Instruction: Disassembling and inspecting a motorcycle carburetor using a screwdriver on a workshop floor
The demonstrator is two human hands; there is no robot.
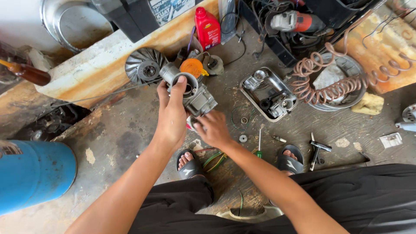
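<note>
Two hands are working on one grey metal carburettor (193,94), which is being held up above the concrete floor (130,138), just left of centre in the scene. Two sandalled feet (189,163) are showing near the bottom, with one green-handled screwdriver (259,147) lying between them. One metal tray (268,93) of small parts is sitting to the right of the carburettor, one coiled copper-coloured hose (329,84) is trailing further right, and one finned round metal disc (146,66) is lying to the far left.

One red plastic bottle (207,28) with a pale label is standing at the far edge, and one blue cylinder (34,173) is lying at the near left. One small white printed slip (391,140) is lying at the right.

The left hand (172,117) is reaching up and away, its fingers curling around the carburettor's round mouth and gripping it firmly. The right hand (213,129) is coming in from the right, its fingertips pressing against the carburettor's lower side.
</note>
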